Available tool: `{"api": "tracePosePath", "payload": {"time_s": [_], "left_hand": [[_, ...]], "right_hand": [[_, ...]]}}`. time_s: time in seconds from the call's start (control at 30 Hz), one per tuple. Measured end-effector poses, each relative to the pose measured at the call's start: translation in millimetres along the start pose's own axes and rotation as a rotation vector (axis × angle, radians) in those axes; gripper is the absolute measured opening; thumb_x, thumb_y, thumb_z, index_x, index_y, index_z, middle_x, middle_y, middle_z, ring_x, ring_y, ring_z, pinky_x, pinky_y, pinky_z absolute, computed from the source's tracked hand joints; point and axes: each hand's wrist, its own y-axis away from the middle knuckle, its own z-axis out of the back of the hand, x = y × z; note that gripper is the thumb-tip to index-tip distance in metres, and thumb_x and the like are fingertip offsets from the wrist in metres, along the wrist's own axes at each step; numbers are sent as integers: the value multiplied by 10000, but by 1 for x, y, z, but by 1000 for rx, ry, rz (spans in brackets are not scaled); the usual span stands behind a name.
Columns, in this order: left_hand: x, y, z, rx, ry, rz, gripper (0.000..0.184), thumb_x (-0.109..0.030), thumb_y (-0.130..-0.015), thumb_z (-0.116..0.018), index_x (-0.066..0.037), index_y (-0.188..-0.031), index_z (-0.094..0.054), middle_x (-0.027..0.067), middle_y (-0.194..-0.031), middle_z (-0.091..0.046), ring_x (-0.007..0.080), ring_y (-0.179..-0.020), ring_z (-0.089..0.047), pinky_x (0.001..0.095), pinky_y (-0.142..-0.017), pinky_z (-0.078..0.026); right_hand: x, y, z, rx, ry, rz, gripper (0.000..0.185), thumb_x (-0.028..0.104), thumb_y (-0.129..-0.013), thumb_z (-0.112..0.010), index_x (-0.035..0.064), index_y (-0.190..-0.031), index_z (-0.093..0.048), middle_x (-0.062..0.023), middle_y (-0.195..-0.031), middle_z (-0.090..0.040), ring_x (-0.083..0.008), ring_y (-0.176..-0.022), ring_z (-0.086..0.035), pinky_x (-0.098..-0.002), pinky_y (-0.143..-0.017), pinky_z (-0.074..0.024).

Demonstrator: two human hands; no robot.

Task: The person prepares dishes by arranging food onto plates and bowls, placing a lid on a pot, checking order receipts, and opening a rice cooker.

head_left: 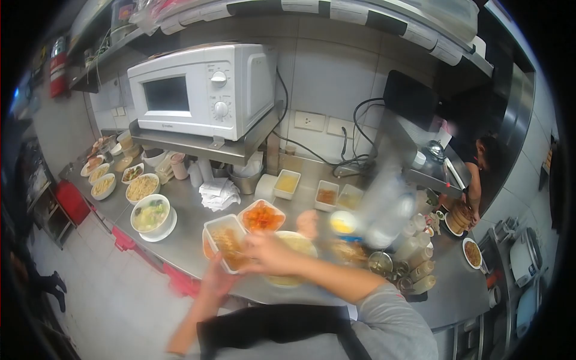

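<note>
A white rectangular container (224, 235) of yellowish-brown food is tilted above the steel counter. My left hand (217, 277) is wrapped round its lower end from below. At the container's right side, my right hand (268, 253) has its fingers bent at the food; what they hold, if anything, is hidden. Just behind sits a white bowl of orange pieces (262, 216). A large round bowl (298, 243) of pale contents lies partly under my right hand and forearm.
Left on the counter (186, 231) stand a soup bowl (150, 216) and several food bowls. A microwave (201, 90) is on a shelf above. Squeeze bottles (414, 258) stand at the right. Another person (474, 180) reaches toward a stack of baskets (459, 217) at far right.
</note>
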Motion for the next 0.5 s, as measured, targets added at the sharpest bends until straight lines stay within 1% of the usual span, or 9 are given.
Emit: {"api": "tracePosePath", "payload": {"time_s": [0.1, 0.17, 0.2, 0.27, 0.3, 0.33, 0.37, 0.43, 0.5], "left_hand": [[5, 2, 16, 39, -60, -122, 570, -363, -869, -530, -182, -1356, -295, 93, -1292, -458, 275, -1156, -494, 501, -902, -453], [7, 3, 15, 40, -50, -189, 640, -289, -860, -567, -188, -1386, -218, 96, -1362, -367, 282, -1242, -401, 513, -973, -386], [9, 4, 18, 15, -23, -198, 663, -272, -856, -579, -187, -1392, -197, 97, -1383, -337, 284, -1268, -366, 516, -999, -358], [14, 2, 35, -6, -13, -196, 658, -270, -861, -575, -179, -1392, -197, 95, -1390, -323, 285, -1288, -334, 509, -1027, -324], [12, 5, 32, 20, 10, -229, 665, -251, -858, -580, -175, -1394, -193, 96, -1391, -319, 287, -1279, -344, 502, -1026, -328], [11, 5, 34, 16, -10, -230, 690, -262, -836, -610, -156, -1389, -211, 91, -1378, -340, 274, -1267, -362, 477, -1030, -332], [10, 6, 36, 41, 18, -226, 748, -251, -812, -632, -177, -1401, -178, 76, -1383, -327, 266, -1275, -351, 473, -1034, -327], [5, 5, 38, 118, 65, -225, 871, -230, -764, -677, -217, -1425, -111, 44, -1394, -303, 249, -1290, -329, 466, -1042, -316], [2, 9, 34, 95, 67, -210, 882, -246, -754, -684, -216, -1427, -115, 43, -1392, -309, 245, -1288, -332, 465, -1042, -316]], "right_hand": [[-4, -13, -18, 178, 157, -200, 342, 356, -736, -677, 43, -875, -666, -106, -944, -517, -269, -928, -482, -413, -811, -371], [-7, -20, -38, 252, 275, -247, 298, 234, -733, -641, -48, -829, -643, -145, -977, -521, -314, -949, -481, -434, -803, -392], [0, -24, -36, 212, 242, -309, 221, 166, -726, -608, -37, -805, -647, -148, -998, -533, -322, -972, -487, -434, -808, -396], [-3, -25, -45, 156, 344, -235, 179, 141, -741, -571, -8, -786, -660, -163, -989, -553, -312, -966, -521, -424, -796, -432], [-5, -27, -43, 204, 341, -228, 183, 152, -744, -565, 4, -777, -666, -167, -958, -560, -316, -888, -557, -423, -747, -467], [-6, -27, -38, 229, 347, -230, 184, 205, -779, -573, 24, -811, -577, -171, -869, -580, -320, -785, -577, -420, -686, -468], [4, -33, -25, 189, 270, -319, 179, 216, -817, -548, 38, -824, -563, -163, -801, -598, -336, -722, -593, -438, -634, -468], [19, -40, -2, 74, 300, -298, 156, 208, -847, -527, 55, -867, -507, -141, -727, -607, -352, -670, -596, -452, -591, -462], [29, -40, 9, -40, 265, -288, 128, 184, -843, -531, 64, -851, -489, -129, -723, -603, -328, -672, -600, -433, -582, -461]]}}
